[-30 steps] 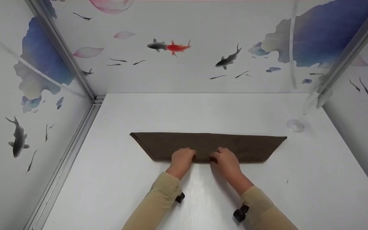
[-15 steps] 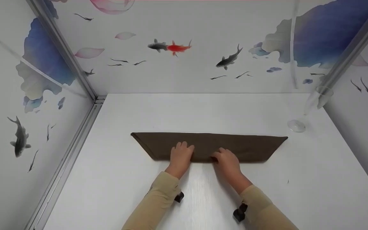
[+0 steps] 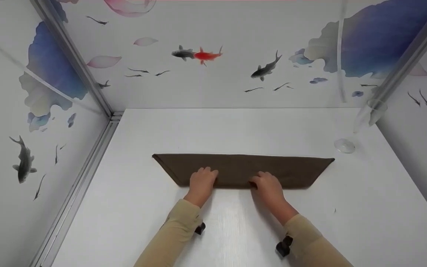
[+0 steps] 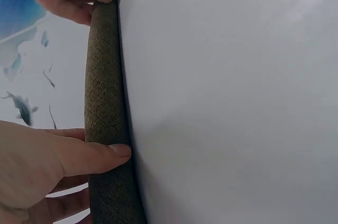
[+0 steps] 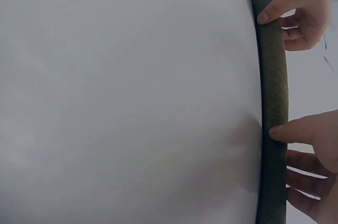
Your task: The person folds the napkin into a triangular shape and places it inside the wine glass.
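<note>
A dark brown folded cloth (image 3: pixel 235 163) lies flat on the white table, its long side running left to right and its ends slanting inward toward the person. The left hand (image 3: pixel 201 184) grips its near edge left of centre. Right of centre the right hand (image 3: pixel 270 188) pinches the same edge. In the left wrist view the left thumb (image 4: pixel 113 151) presses the front of the thick, rounded fold, with the fingers behind it. The right thumb (image 5: pixel 280 131) sits likewise on the fold in the right wrist view, where the right fingers are partly hidden behind the cloth.
A clear round lid-like disc (image 3: pixel 344 145) lies beyond the cloth's right end. Behind it a clear cup-like container (image 3: pixel 371 115) stands tilted by the right wall. Printed panels with fish enclose the table (image 3: pixel 213 129) at the back and sides.
The left hand's fingers stretched out over the cloth, then the hand slid left along the near edge. The right hand shifted slightly right. The cloth stays in place.
</note>
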Tool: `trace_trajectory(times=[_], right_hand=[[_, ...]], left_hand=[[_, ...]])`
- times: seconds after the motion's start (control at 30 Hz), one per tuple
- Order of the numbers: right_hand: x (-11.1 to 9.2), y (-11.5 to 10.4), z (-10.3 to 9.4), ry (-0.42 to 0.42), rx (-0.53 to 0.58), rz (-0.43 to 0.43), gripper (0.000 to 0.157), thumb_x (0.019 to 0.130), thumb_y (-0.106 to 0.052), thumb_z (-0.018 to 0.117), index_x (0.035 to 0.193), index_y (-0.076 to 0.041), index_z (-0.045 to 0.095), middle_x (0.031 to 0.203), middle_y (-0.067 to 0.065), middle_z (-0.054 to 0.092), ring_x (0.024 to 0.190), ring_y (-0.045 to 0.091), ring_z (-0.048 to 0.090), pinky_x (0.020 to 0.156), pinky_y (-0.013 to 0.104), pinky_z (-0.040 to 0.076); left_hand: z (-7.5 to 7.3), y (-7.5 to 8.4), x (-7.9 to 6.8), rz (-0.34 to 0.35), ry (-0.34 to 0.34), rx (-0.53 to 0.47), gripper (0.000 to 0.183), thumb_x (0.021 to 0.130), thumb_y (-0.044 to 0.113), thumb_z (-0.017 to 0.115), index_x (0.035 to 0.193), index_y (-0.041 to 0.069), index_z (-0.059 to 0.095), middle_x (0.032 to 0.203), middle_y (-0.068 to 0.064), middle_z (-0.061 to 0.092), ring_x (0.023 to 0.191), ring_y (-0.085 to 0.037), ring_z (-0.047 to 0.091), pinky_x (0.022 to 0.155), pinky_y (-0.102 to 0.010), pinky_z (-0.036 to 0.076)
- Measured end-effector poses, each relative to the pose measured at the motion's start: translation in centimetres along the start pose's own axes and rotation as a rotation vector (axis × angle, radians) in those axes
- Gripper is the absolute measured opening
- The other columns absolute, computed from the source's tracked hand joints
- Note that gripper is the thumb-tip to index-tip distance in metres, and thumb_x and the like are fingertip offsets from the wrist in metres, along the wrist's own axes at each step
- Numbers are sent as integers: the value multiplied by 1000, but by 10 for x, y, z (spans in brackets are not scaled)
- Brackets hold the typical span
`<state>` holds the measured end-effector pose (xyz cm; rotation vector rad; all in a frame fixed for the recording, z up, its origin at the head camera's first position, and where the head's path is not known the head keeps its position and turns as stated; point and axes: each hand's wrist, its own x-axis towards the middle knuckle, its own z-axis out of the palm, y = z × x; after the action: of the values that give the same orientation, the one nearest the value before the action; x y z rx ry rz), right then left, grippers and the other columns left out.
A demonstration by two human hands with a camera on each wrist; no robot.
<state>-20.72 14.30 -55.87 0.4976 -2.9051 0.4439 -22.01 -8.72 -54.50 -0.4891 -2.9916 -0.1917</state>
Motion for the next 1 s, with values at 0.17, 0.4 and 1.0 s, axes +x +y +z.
trace_trajectory(times=[0.17, 0.4, 1.0], right_hand=[[-4, 15, -9, -47, -68, 8, 19, 78, -2, 80, 95, -6, 76, 90, 10, 64, 85, 29, 60, 75, 43, 52], [-13, 41, -20, -80, -73, 48, 24, 78, 9, 74, 100, -2, 74, 99, 16, 66, 92, 33, 63, 80, 44, 53], [-25, 71, -34, -97, 16, 80, 21, 79, 8, 74, 99, 2, 72, 89, 12, 64, 87, 31, 62, 77, 43, 53]], left_hand=[[-5, -8, -2, 11, -12, -55, 15, 87, 1, 70, 95, 13, 74, 89, -3, 68, 84, -23, 64, 70, -39, 54], [-6, -18, -6, 11, -52, -122, 24, 81, 0, 77, 102, 11, 75, 93, -4, 69, 88, -20, 66, 74, -34, 55], [-13, -49, -10, -59, -219, -444, 23, 88, 3, 71, 111, 4, 72, 111, -9, 68, 107, -27, 62, 90, -39, 50]])
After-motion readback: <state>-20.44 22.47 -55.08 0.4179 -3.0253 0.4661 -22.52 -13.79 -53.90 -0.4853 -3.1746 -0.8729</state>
